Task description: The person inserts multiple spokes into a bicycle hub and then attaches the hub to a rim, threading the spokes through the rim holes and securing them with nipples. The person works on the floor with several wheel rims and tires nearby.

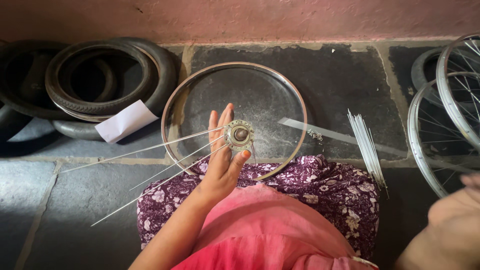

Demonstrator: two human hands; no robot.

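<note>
The left hand (222,160) is clamped on a wheel hub (239,135) whose spokes (165,167) fan toward eight o'clock; the right hand (457,220), at four o'clock, is blurred, its grip untellable. Beyond lies a bare rim (172,107) on the dark stone floor (340,85), loose spokes (367,147) at three o'clock. Tyres (107,75) sit at ten o'clock against the pink wall (250,20).

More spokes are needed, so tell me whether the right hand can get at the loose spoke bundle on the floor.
Probably yes: the right hand is beside the spoke bundle, with only bare floor between them.
</note>
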